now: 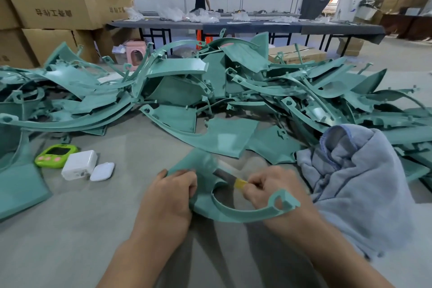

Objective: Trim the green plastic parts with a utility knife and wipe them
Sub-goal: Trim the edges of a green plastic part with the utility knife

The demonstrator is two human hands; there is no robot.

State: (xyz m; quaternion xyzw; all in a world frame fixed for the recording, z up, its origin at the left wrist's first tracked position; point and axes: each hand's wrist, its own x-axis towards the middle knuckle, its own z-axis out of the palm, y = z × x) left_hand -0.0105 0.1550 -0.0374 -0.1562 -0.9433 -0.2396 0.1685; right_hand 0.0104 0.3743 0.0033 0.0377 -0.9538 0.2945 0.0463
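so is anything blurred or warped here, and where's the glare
Head view: motion blur on the utility knife and the held green part; the wide lens bows the long table; pale glare on the pile of green parts.

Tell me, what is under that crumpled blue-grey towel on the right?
Green plastic parts stick out from beneath the towel at its far and right edges, so it lies partly on them. Its near part rests on the grey surface. Whatever else is beneath is hidden.
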